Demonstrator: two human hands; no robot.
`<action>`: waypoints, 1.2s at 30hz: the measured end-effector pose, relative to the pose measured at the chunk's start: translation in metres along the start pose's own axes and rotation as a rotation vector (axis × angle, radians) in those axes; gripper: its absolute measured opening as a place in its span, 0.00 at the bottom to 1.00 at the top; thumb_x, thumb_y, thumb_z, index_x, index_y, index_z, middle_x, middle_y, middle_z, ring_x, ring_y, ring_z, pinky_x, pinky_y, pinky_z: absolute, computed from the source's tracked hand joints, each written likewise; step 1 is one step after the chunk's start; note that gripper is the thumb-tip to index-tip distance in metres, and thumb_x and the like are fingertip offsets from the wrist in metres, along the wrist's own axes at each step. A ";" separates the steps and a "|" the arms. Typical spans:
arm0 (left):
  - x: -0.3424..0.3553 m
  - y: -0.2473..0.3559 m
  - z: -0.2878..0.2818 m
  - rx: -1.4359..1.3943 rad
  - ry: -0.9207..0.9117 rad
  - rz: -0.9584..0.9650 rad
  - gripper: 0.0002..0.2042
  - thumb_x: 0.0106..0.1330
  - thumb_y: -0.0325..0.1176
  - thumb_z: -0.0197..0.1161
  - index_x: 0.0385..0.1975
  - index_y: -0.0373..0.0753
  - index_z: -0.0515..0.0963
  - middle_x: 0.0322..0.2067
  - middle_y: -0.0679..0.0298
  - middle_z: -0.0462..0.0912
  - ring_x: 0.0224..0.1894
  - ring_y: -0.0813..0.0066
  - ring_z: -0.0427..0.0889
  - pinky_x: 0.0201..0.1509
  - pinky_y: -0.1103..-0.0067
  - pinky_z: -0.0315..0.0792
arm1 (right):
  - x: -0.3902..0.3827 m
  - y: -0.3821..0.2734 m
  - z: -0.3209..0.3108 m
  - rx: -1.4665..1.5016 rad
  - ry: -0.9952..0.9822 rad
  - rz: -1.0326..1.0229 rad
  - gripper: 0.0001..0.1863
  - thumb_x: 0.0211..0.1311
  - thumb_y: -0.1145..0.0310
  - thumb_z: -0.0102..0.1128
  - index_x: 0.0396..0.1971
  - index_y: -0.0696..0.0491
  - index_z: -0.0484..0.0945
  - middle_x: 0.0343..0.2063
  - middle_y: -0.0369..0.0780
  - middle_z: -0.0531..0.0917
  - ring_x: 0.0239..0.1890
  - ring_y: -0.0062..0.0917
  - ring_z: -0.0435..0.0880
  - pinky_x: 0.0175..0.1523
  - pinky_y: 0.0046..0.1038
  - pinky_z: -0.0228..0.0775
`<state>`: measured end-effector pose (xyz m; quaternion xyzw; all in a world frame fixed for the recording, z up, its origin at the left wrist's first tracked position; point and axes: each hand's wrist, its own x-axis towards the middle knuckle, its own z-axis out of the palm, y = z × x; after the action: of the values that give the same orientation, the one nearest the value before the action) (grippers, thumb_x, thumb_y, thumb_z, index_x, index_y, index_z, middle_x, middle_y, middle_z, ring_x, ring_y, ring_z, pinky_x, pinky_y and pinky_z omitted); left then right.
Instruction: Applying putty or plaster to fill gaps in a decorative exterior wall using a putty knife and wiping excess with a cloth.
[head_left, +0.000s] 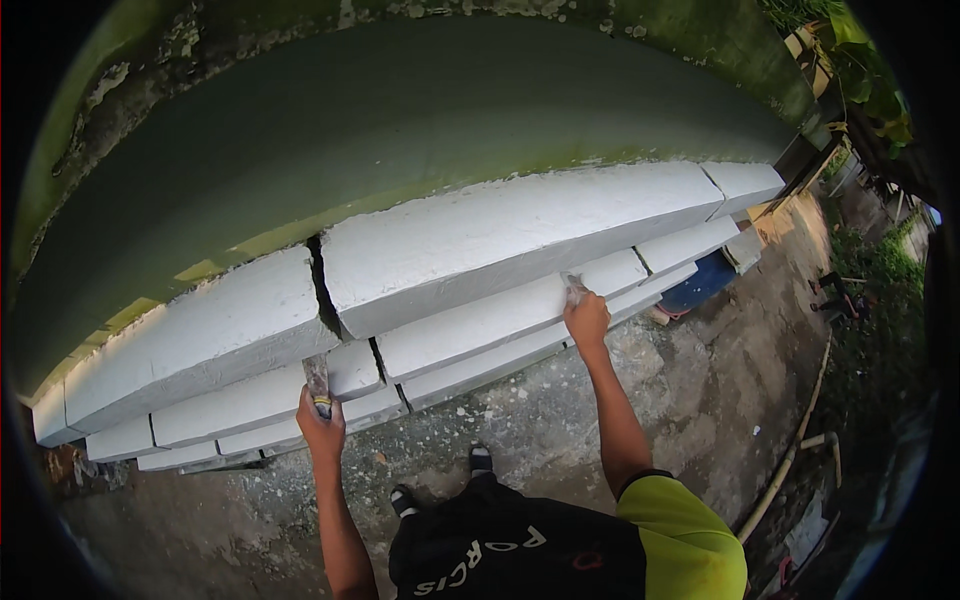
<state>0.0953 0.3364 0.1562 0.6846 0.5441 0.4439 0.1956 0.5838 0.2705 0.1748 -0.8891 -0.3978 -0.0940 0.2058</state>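
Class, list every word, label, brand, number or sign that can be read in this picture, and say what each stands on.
Black shirt: large white capital letters on the front; wording not copied here.
Same shirt: a small red mark, too blurred to read.
Dark footwear: pale patches, too small to read.
White blocks and the bladed tool in the left hand: no writing discernible.

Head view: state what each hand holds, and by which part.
The left hand holds a scraper by its handle. The right hand holds a small greyish tool by its near end; its exact kind cannot be told.
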 end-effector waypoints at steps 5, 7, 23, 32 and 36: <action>0.003 0.012 -0.003 -0.057 -0.055 -0.088 0.18 0.55 0.23 0.62 0.47 0.28 0.72 0.35 0.46 0.79 0.37 0.50 0.79 0.46 0.70 0.72 | -0.146 -0.171 -0.008 0.362 -0.255 -0.401 0.25 0.57 0.63 0.60 0.58 0.38 0.76 0.26 0.51 0.84 0.30 0.50 0.83 0.44 0.47 0.75; 0.004 0.016 -0.008 -0.076 -0.092 -0.129 0.18 0.55 0.22 0.62 0.46 0.29 0.72 0.34 0.46 0.79 0.37 0.50 0.79 0.46 0.69 0.72 | -0.150 -0.179 -0.019 0.239 -0.402 -0.380 0.24 0.58 0.63 0.59 0.58 0.36 0.76 0.24 0.51 0.83 0.30 0.49 0.84 0.44 0.46 0.76; 0.006 0.014 -0.006 -0.082 -0.014 0.076 0.14 0.55 0.23 0.62 0.42 0.30 0.72 0.30 0.46 0.77 0.33 0.46 0.78 0.40 0.67 0.71 | -0.164 -0.204 0.002 0.261 -0.222 -0.356 0.23 0.61 0.62 0.56 0.58 0.41 0.76 0.20 0.49 0.82 0.25 0.47 0.83 0.36 0.47 0.76; 0.006 -0.003 -0.019 -0.095 -0.091 0.027 0.17 0.50 0.21 0.63 0.42 0.31 0.72 0.35 0.47 0.77 0.38 0.44 0.77 0.45 0.66 0.72 | -0.064 -0.088 -0.021 -0.052 0.000 -0.100 0.16 0.64 0.58 0.56 0.50 0.43 0.81 0.22 0.49 0.83 0.27 0.46 0.85 0.37 0.46 0.77; 0.009 0.006 -0.014 -0.168 -0.100 0.065 0.17 0.50 0.21 0.63 0.43 0.33 0.72 0.35 0.48 0.76 0.39 0.43 0.77 0.44 0.64 0.72 | -0.033 -0.053 -0.019 -0.113 0.109 0.063 0.11 0.56 0.63 0.62 0.29 0.56 0.83 0.26 0.50 0.84 0.30 0.46 0.85 0.38 0.46 0.77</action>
<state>0.0877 0.3395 0.1714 0.7043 0.4719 0.4594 0.2650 0.5226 0.2722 0.1961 -0.9049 -0.3520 -0.1579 0.1796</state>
